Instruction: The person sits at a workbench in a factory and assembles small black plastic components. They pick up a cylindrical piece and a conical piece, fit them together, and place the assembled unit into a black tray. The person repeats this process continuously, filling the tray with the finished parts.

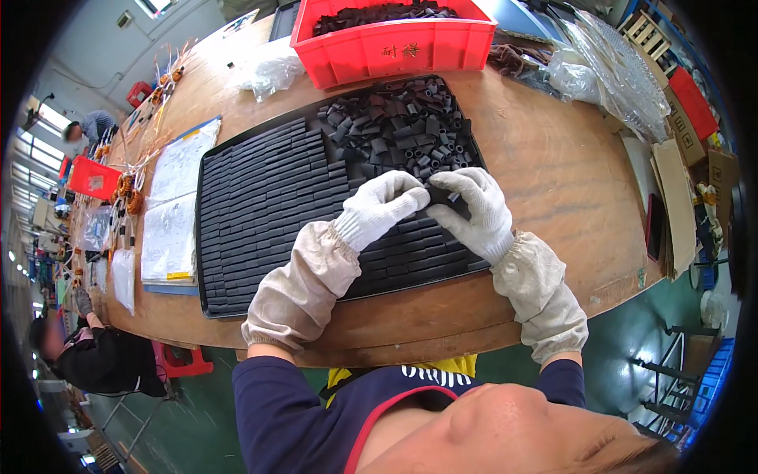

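My left hand (383, 209) and my right hand (479, 215), both in white knit gloves, meet over the right half of a black tray (204, 299). Their fingertips are pinched together around a short black tube (437, 195), mostly hidden by the gloves. Beneath and to the left, rows of black tubes (264, 209) lie tightly side by side, filling the tray's left and near parts. Beyond my hands, a loose heap of short black tubes (395, 126) covers the tray's far right, some standing on end.
Behind the tray stands a red bin (395, 49) holding more black pieces. Papers on a blue clipboard (170, 213) lie left of the tray, and clear plastic bags (268, 73) lie farther back. Cardboard (673, 209) leans at the right table edge. A person (99, 355) sits at the left.
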`<action>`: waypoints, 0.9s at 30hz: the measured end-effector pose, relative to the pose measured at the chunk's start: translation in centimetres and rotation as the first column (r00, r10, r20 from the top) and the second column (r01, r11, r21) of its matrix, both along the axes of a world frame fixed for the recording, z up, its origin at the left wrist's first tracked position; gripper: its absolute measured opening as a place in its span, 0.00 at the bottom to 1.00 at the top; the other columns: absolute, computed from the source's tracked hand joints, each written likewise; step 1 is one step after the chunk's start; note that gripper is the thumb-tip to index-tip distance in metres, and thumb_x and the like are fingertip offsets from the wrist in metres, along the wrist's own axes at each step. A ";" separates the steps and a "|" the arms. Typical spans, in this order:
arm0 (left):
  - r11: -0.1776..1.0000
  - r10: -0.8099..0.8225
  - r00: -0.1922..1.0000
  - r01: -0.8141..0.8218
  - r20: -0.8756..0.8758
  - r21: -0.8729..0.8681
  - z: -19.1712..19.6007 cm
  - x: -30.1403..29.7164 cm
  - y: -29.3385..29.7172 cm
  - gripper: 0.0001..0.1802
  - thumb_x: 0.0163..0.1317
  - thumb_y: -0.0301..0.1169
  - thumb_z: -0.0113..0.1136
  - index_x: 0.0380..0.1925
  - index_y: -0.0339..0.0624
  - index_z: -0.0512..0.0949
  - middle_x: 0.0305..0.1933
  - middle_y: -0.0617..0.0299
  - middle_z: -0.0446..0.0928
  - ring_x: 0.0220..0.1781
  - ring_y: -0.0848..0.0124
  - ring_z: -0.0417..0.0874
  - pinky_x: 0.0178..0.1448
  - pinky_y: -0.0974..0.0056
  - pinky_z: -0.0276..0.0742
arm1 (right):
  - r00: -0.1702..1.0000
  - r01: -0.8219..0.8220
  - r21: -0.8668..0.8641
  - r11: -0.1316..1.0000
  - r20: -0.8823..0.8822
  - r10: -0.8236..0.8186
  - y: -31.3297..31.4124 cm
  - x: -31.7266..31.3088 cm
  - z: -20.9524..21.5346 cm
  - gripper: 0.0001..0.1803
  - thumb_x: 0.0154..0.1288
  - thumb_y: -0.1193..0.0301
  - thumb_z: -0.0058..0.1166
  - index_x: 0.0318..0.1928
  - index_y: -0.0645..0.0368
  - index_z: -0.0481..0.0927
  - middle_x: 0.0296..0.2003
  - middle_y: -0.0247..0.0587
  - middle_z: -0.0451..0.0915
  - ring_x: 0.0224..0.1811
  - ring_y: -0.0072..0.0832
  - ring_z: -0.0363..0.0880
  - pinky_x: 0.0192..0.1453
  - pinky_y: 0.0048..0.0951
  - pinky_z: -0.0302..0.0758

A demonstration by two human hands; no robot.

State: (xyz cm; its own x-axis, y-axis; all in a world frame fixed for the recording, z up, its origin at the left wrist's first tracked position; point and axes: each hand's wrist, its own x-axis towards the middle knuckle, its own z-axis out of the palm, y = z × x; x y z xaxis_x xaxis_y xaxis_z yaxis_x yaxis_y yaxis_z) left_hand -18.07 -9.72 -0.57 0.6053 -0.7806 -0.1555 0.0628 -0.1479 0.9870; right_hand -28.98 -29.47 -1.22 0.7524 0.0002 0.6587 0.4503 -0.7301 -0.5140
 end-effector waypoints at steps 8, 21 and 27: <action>0.999 -0.008 0.999 0.009 0.034 -0.038 0.3 -0.7 0.0 0.12 0.74 0.29 0.61 0.54 0.37 0.79 0.49 0.64 0.82 0.50 0.79 0.81 0.58 0.70 0.78 | 0.993 0.043 -0.138 0.989 0.114 -0.028 -0.3 0.1 -0.2 0.25 0.50 0.66 0.76 0.50 0.52 0.84 0.43 0.37 0.85 0.45 0.41 0.83 0.53 0.41 0.77; 0.986 0.002 0.996 -0.016 -0.086 -0.167 1.7 -0.9 -0.2 0.19 0.76 0.25 0.55 0.64 0.32 0.74 0.57 0.55 0.80 0.57 0.71 0.82 0.60 0.64 0.83 | 0.996 0.085 0.109 0.990 0.006 -0.086 -0.8 0.7 -1.5 0.17 0.55 0.73 0.72 0.47 0.55 0.88 0.40 0.43 0.86 0.43 0.44 0.85 0.50 0.39 0.80; 0.992 0.045 0.996 -0.053 -0.075 -0.112 1.0 -0.6 0.0 0.15 0.74 0.25 0.59 0.58 0.33 0.78 0.50 0.58 0.83 0.48 0.74 0.83 0.53 0.67 0.84 | 0.996 0.031 0.222 0.975 -0.086 -0.012 -0.7 0.5 -1.9 0.17 0.55 0.76 0.71 0.47 0.56 0.88 0.41 0.45 0.86 0.44 0.44 0.85 0.50 0.38 0.80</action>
